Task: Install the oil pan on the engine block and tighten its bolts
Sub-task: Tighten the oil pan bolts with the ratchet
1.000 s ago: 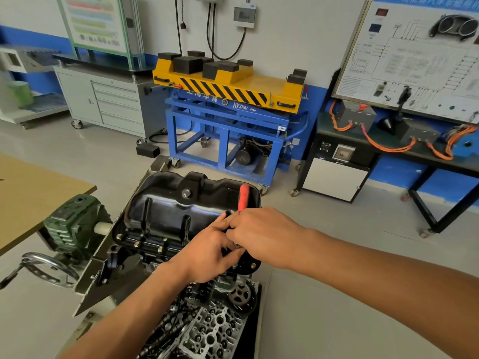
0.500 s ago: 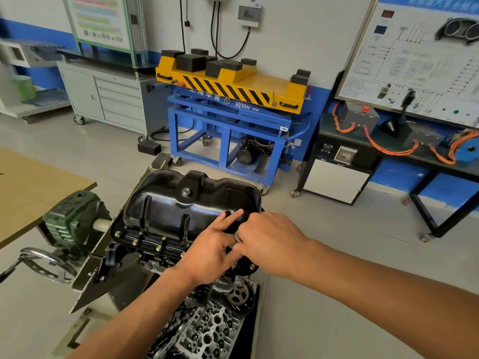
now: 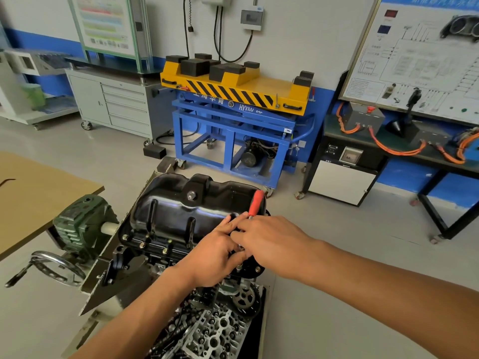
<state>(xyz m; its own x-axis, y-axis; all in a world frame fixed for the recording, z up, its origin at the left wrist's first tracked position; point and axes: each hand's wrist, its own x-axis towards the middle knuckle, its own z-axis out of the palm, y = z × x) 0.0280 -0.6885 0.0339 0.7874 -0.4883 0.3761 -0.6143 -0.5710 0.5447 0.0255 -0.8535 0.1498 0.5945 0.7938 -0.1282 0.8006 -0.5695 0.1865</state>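
Hands meet at the near right corner of the black oil pan (image 3: 181, 211), at about 4 o'clock from its middle. The right hand (image 3: 269, 242) is curled round the lower part of a red-handled tool (image 3: 256, 203). Only the red handle and a short bit of metal shank show above the knuckles; the working end is hidden under the hand. The tool's long axis runs from about 7 o'clock to 1 o'clock, with the handle end pointing up and away over the pan's right end.

The left hand (image 3: 215, 257) lies just to the 8 o'clock side of the right one and touches it. Its forefinger is stretched out towards 1 o'clock along the pan and ends beside the shank. Its other fingers bend under the right hand, and whether they pinch anything cannot be told.

The pan sits bulge-up on the engine block (image 3: 155, 257). Its long axis runs roughly from 9 o'clock to 3 o'clock, and a drain plug (image 3: 191, 195) shows on top. Brass-coloured bolts (image 3: 142, 245) stand along its near flange at 8 o'clock from the hands.

A green gearbox (image 3: 80, 218) and a handwheel (image 3: 57, 265) lie at 9 o'clock. A cylinder head (image 3: 212, 332) lies at 6 o'clock.
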